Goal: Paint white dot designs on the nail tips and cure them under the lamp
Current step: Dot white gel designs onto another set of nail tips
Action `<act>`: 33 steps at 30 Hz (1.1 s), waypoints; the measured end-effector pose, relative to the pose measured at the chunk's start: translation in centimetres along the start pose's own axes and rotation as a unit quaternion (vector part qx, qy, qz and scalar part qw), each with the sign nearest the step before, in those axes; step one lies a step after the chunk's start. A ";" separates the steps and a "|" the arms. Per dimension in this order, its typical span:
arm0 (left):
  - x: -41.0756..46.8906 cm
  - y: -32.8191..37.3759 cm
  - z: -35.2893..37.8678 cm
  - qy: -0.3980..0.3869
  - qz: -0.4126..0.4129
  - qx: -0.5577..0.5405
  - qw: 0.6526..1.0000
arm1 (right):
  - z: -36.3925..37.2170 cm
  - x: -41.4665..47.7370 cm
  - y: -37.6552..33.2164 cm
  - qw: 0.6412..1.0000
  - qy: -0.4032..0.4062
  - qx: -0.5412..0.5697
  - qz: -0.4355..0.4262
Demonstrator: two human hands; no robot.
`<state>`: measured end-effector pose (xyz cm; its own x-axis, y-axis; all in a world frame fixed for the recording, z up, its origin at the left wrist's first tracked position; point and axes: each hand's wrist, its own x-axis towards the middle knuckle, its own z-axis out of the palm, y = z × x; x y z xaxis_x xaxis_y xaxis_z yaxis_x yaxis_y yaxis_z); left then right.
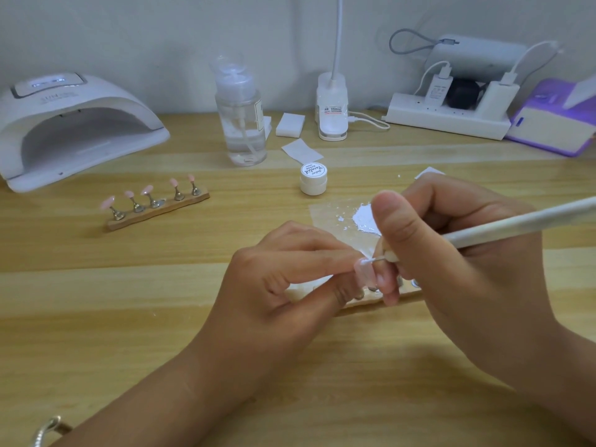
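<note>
My left hand pinches a pink nail tip on its small stand, over a wooden holder strip that my hands mostly hide. My right hand grips a white dotting pen like a pencil; its fine tip touches the top of the nail tip. A clear palette sheet with a smear of white gel lies just behind my hands. A second wooden strip carrying several pink nail tips on metal stands sits to the left. The white curing lamp stands at far left.
A small white gel pot with its lid on stands behind the palette. Further back are a clear pump bottle, white wipe pads, a desk lamp base, a power strip with chargers and a purple notebook.
</note>
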<state>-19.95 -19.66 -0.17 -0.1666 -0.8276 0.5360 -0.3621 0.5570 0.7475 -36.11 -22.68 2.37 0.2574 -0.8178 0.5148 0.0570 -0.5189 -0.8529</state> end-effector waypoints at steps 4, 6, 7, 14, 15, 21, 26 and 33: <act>-0.1 -0.2 0.0 0.011 -0.007 -0.004 1.000 | -0.5 1.0 -0.1 0.996 0.039 0.080 0.005; -0.1 -0.3 0.1 0.013 -0.011 -0.005 1.000 | -1.1 1.7 -0.2 0.994 0.061 0.093 -0.002; -0.1 -0.2 0.1 0.015 -0.012 -0.004 1.000 | -1.4 2.2 -0.2 0.993 0.073 0.095 -0.002; -0.1 -0.2 0.1 0.045 -0.064 -0.002 0.997 | -4.4 4.6 2.4 0.991 0.051 -0.110 0.059; -0.1 -0.2 0.0 0.049 -0.082 -0.004 0.995 | -4.9 4.7 3.0 0.986 0.030 -0.140 0.081; -0.2 -1.0 0.0 0.041 -0.153 0.002 0.987 | -6.3 4.5 5.5 0.976 0.007 -0.195 0.098; -0.1 -1.3 0.1 -0.002 -0.161 0.024 0.987 | -6.6 4.5 6.3 0.974 0.017 -0.220 0.047; -0.1 -1.4 0.0 -0.004 -0.149 0.052 0.987 | -6.4 4.3 6.8 0.972 0.005 -0.232 0.021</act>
<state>-19.47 -20.38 -1.26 -0.0462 -0.9546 0.2944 -0.4886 0.2786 0.8268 -40.82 -31.35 -0.62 0.2404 -0.8420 0.4829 -0.3959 -0.5393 -0.7433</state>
